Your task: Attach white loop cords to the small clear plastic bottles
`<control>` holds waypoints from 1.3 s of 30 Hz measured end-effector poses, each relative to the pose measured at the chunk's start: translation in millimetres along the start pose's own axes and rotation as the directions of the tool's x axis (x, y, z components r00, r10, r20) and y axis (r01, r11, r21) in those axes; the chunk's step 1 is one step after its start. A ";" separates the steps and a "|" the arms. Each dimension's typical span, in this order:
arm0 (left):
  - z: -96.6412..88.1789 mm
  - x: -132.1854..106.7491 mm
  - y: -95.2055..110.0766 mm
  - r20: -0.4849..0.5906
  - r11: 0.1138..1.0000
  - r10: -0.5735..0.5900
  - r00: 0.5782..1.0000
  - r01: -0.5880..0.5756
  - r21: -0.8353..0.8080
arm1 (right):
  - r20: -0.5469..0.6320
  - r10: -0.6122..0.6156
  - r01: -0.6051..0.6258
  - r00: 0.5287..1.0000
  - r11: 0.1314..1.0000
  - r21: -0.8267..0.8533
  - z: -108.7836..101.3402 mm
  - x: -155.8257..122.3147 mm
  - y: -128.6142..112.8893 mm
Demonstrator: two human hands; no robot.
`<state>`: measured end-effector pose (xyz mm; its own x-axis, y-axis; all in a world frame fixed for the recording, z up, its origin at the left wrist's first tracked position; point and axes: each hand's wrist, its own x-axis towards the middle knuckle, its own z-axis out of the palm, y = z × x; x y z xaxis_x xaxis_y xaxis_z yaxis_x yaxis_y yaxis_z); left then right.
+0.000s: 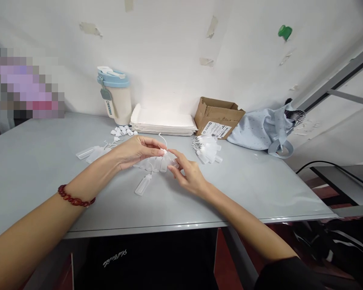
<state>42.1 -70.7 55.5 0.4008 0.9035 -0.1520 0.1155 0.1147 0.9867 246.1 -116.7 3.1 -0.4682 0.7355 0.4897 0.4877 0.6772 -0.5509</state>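
Observation:
My left hand (136, 151) pinches the small white cap end of a clear plastic squeeze bottle (168, 160) above the grey table (33, 169). My right hand (187, 171) grips the same bottle's body from the right, fingers curled round it. Several more clear bottles (153, 164) lie in a row under my hands, and one bottle (142, 186) lies nearer me. A red bead bracelet (74, 198) is on my left wrist.
A pile of bottles (208, 150) lies right of my hands, more bottles (92, 153) at the left, loose white caps (122, 131) behind. At the wall stand a blue-lidded tumbler (116, 96), stacked white trays (163, 120), a cardboard box (218, 117) and a pale blue cloth bag (263, 129).

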 end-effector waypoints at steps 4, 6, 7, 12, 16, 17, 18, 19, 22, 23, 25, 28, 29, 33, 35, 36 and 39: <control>-2.5 0.0 0.8 0.002 0.999 0.023 1.000 -0.023 0.050 | -0.001 -0.073 0.073 0.997 0.997 -0.038 -1.5 0.8 0.8; -2.6 -0.4 1.4 -0.006 0.999 0.017 1.000 -0.017 0.042 | -0.020 -0.086 0.085 0.996 0.995 -0.046 -1.9 1.3 1.7; -2.4 -0.7 1.8 -0.007 1.000 0.008 1.000 -0.008 0.024 | -0.031 -0.088 0.087 0.996 0.995 -0.042 -2.1 1.5 2.0; -1.9 -1.8 3.4 -0.002 0.999 -0.019 1.000 0.019 -0.032 | -0.051 -0.076 0.075 0.996 0.997 -0.014 -3.2 1.8 0.8; -1.2 -1.6 2.2 -0.025 0.998 -0.014 1.000 0.015 0.062 | -0.036 -0.048 0.049 0.998 0.999 0.002 -3.2 1.4 0.9; -1.0 -1.3 1.4 -0.035 0.997 -0.003 0.999 0.006 0.074 | -0.032 -0.041 0.041 0.999 0.999 0.008 -2.9 1.2 1.5; -0.9 -0.9 0.6 -0.041 0.997 0.008 0.999 -0.005 0.082 | -0.031 -0.031 0.031 0.999 0.999 0.014 -2.5 1.0 2.0; -0.7 -0.5 -0.3 -0.044 0.996 0.019 0.999 -0.015 0.087 | -0.033 -0.016 0.017 0.999 1.000 0.022 -2.1 0.8 2.4; -0.4 0.7 -2.3 -0.048 0.995 0.039 0.998 -0.034 0.097 | -0.039 0.067 -0.063 0.997 0.993 0.096 -1.0 0.8 0.8; -0.1 1.0 -2.5 -0.055 0.995 0.041 0.998 -0.036 0.095 | -0.032 0.113 -0.107 0.993 0.983 0.148 -1.1 1.1 -0.9; 0.8 1.0 -2.3 -0.068 0.996 0.043 0.997 -0.037 0.083 | 0.003 0.224 -0.214 0.975 0.929 0.302 -2.6 2.5 -5.4; 2.6 0.3 -0.9 -0.080 0.997 0.051 0.996 -0.046 0.066 | 0.148 0.370 -0.384 0.917 0.718 0.580 -8.0 6.2 -11.0; 3.0 0.0 -0.5 -0.079 0.996 0.058 0.995 -0.052 0.066 | 0.217 0.391 -0.430 0.895 0.621 0.655 -10.3 7.6 -11.6; 3.1 -0.5 0.1 -0.058 0.993 0.095 0.994 -0.091 0.076 | 0.426 0.358 -0.535 0.831 0.300 0.790 -17.0 11.5 -7.6; 2.0 -0.4 -0.3 -0.032 0.991 0.102 0.994 -0.099 0.085 | 0.453 0.336 -0.543 0.826 0.256 0.800 -17.9 12.2 -5.2; 1.3 -0.4 -0.5 -0.019 0.990 0.104 0.994 -0.102 0.093 | 0.447 0.331 -0.538 0.831 0.270 0.799 -17.8 12.2 -4.7; -0.7 -0.3 -1.2 -0.004 0.987 0.107 0.994 -0.106 0.117 | 0.371 0.348 -0.498 0.861 0.424 0.757 -15.9 11.2 -6.7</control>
<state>41.2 -70.7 54.3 0.4070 0.9123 -0.0448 0.1779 -0.0310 0.9836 249.3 -112.7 23.1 -0.5070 0.8617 -0.0211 -0.1178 -0.0936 -0.9886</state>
